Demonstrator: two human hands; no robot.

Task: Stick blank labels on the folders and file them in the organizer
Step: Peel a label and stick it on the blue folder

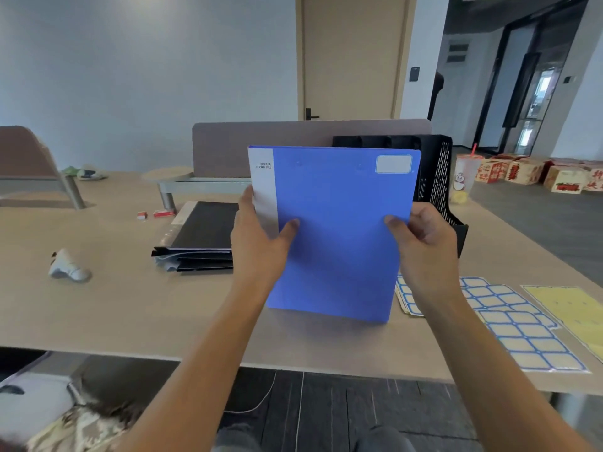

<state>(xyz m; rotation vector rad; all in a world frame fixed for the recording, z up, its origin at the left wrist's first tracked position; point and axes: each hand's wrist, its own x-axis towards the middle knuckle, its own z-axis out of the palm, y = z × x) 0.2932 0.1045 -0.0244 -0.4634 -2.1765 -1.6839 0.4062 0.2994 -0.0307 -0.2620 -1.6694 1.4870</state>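
Gripping upright blue folder (pixel 336 230), both hands

Organizer (pixel 441 177) front behind folder (pixel 336 233).

Folder (pixel 336 230) is bright blue with a white spine strip, organizer (pixel 439 177) is black mesh, label sheets (pixel 522 324) are white with blue outlines, bench (pixel 130 305) is plain tan.
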